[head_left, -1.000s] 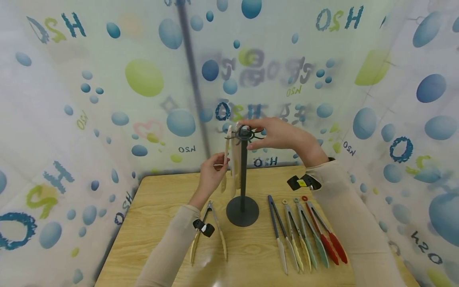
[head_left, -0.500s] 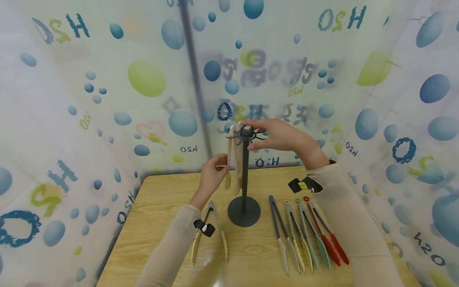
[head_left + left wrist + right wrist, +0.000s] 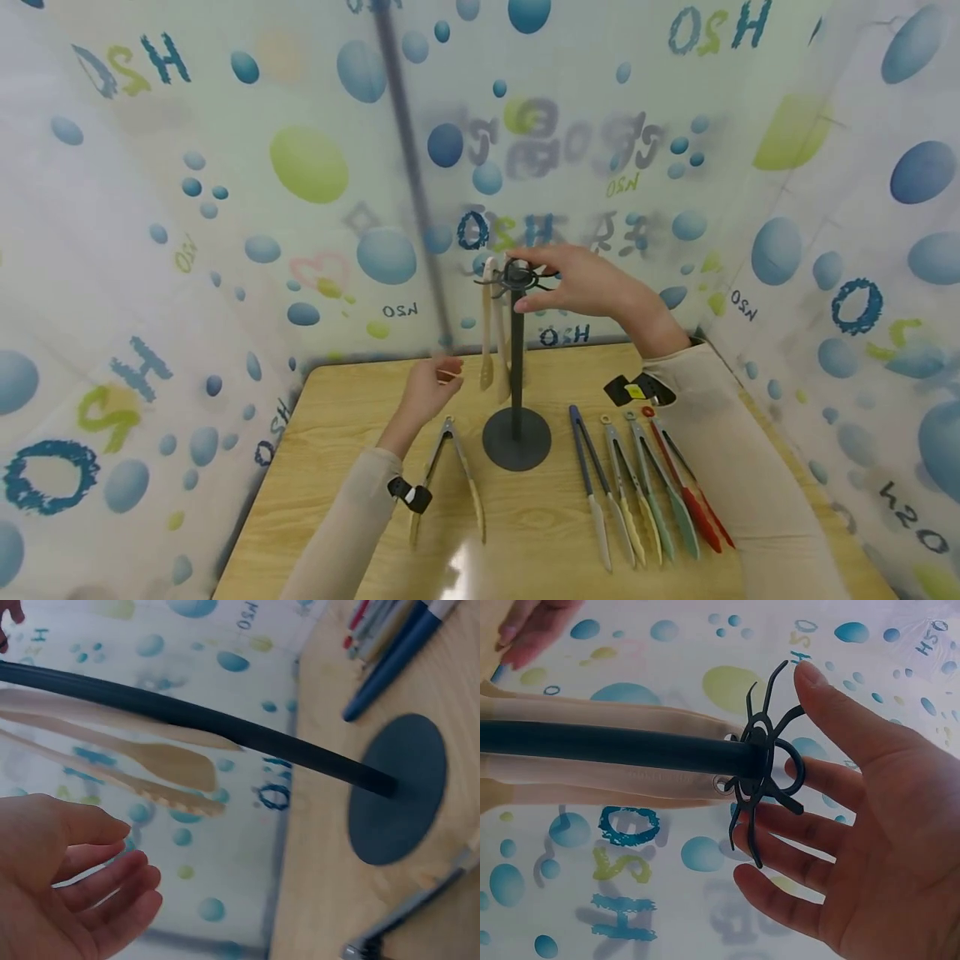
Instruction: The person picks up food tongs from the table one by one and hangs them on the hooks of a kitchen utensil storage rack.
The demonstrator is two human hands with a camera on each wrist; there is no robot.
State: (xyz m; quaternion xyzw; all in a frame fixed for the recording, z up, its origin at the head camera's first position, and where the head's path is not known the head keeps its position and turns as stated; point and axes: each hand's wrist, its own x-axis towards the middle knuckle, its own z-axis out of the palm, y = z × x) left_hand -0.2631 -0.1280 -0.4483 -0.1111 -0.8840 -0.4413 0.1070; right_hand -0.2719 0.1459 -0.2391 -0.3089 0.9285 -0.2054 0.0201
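Note:
A dark utensil stand (image 3: 517, 358) with a round base and a ring of hooks (image 3: 759, 761) stands upright on the table. My right hand (image 3: 585, 279) holds its top, thumb at one hook and fingers spread about the others. Several beige utensils hang on the stand's left side, among them a spatula (image 3: 180, 765) and a wavy-edged one (image 3: 172, 799); handle holes show in the right wrist view. My left hand (image 3: 427, 390) is apart from them, to the left and lower, its fingers loosely bent around nothing.
Spread tongs with cream tips (image 3: 476, 492) lie left of the base. To the right lie blue-handled tongs (image 3: 582, 446), cream tongs (image 3: 632, 517), green tongs (image 3: 684, 521) and red tongs (image 3: 701, 521) in a row on the wooden table (image 3: 525, 542). A patterned curtain (image 3: 337, 217) stands behind.
My left hand has let go of a beige utensil, which hangs on the stand, and has moved down and left. My right hand stays at the stand's top.

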